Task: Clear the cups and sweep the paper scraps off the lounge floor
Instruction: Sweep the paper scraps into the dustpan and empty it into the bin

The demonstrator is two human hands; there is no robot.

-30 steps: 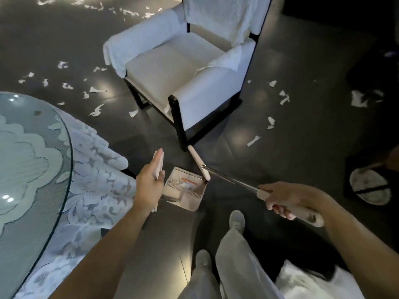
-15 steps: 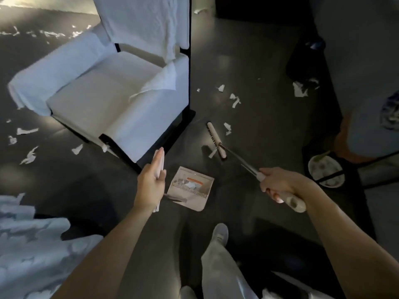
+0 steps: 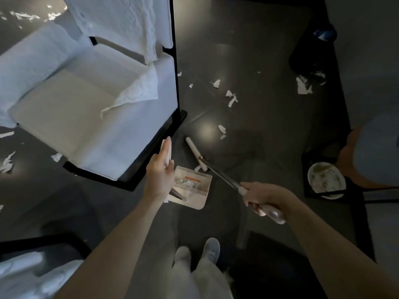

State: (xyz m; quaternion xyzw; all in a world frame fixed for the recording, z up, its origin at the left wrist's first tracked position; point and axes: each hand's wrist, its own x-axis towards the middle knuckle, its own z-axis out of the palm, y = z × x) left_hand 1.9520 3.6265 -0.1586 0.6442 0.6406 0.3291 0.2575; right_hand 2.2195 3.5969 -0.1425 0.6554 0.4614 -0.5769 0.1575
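My left hand (image 3: 159, 175) grips the upright white handle of a beige dustpan (image 3: 192, 190), which rests on the dark floor and holds a few paper scraps. My right hand (image 3: 261, 197) grips the broom handle (image 3: 224, 179); the pale broom head (image 3: 196, 154) lies on the floor just right of the dustpan's mouth, with one scrap against it. White paper scraps (image 3: 231, 98) are scattered on the floor beyond the broom, more (image 3: 222, 129) close to it, and others (image 3: 7, 162) left of the armchair.
A white-covered armchair (image 3: 86, 104) with a black frame stands close on the left. A dark side table holding a round dish (image 3: 326, 180) is at right, next to a seated person (image 3: 371, 156). A larger paper piece (image 3: 303, 87) lies far right. My feet (image 3: 211, 251) are below.
The view has swung right, so the lace-covered glass table has left the frame. The broom head first reached out to the scraps on the right, then drew back toward the dustpan.
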